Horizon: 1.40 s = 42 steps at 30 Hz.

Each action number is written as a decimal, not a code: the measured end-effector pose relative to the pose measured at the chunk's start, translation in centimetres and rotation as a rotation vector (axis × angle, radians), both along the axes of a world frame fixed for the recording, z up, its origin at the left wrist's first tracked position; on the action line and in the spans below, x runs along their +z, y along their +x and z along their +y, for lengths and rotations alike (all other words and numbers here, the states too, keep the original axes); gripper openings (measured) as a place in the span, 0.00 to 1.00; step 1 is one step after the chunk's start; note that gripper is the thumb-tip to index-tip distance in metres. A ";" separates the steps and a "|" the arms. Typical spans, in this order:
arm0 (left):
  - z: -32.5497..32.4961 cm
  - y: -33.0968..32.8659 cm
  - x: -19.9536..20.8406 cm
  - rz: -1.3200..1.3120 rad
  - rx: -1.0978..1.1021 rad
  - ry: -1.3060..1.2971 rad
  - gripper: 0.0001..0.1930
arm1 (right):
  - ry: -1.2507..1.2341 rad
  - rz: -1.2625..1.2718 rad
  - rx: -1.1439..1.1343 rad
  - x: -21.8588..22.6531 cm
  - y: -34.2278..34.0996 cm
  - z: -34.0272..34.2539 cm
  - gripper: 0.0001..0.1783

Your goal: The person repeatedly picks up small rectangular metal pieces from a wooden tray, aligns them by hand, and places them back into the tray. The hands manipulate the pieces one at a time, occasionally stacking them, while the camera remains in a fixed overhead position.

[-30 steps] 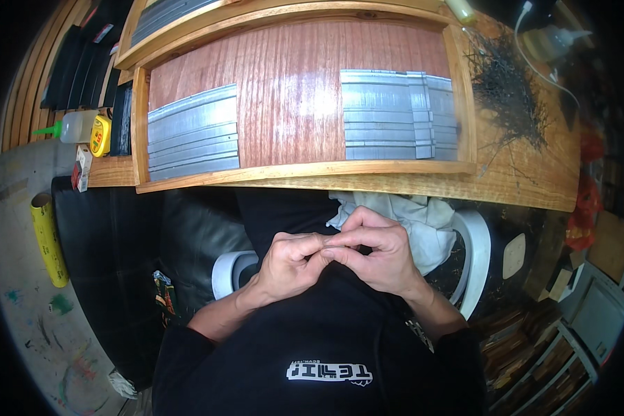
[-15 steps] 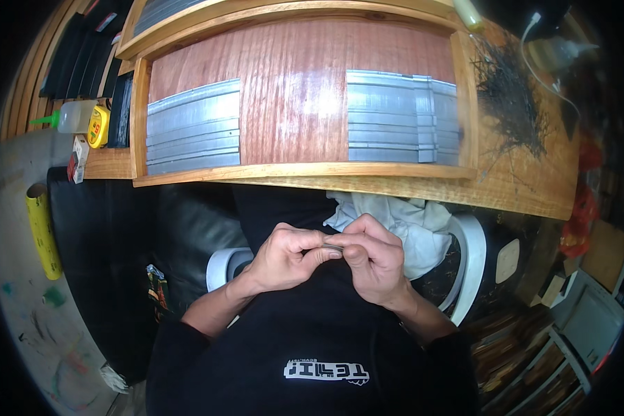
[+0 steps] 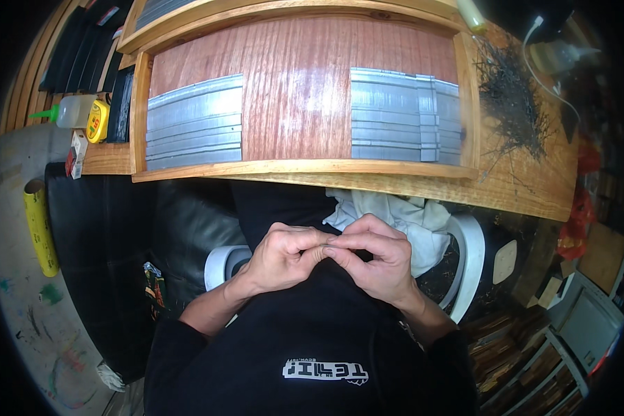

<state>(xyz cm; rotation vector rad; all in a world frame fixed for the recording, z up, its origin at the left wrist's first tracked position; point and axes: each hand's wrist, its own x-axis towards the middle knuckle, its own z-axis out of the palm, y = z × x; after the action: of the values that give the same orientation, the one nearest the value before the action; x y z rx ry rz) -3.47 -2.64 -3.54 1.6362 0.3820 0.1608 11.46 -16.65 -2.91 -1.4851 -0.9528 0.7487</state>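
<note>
Above my lap, in front of my dark shirt, my left hand (image 3: pixel 282 256) and my right hand (image 3: pixel 378 258) meet fingertip to fingertip. Both are closed in a pinch on one small, thin piece. Only a sliver of it shows between the thumbs and forefingers, so its kind cannot be told. Beyond my hands, a shallow wooden tray (image 3: pixel 305 167) lies on the table. Inside it, a stack of grey metallic-looking strips (image 3: pixel 194 118) lies at the left and another stack of strips (image 3: pixel 388 114) at the right, with bare reddish wood between.
Dark thin wires or pins (image 3: pixel 513 100) lie heaped on the table (image 3: pixel 534 197) at the right. A yellow bottle (image 3: pixel 98 122) and a green-tipped bottle (image 3: pixel 73 112) stand left of the tray. White cloth (image 3: pixel 409 215) hangs below the table edge, near a white chair arm (image 3: pixel 468 267).
My right fingers have shifted slightly, the thumb now reaching left to meet the left fingertips. The thin piece, partly visible before, is now almost wholly covered. The left hand has barely moved.
</note>
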 end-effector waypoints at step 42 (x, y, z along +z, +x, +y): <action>-0.4 -0.1 0.3 0.004 0.053 -0.035 0.09 | 0.014 -0.080 0.019 0.6 0.4 0.5 0.07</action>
<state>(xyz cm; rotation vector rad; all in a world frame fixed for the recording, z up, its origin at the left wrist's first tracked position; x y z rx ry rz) -3.55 -3.09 -3.23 1.5928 0.4296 0.1897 11.82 -16.16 -2.28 -1.5048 -1.0318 0.6996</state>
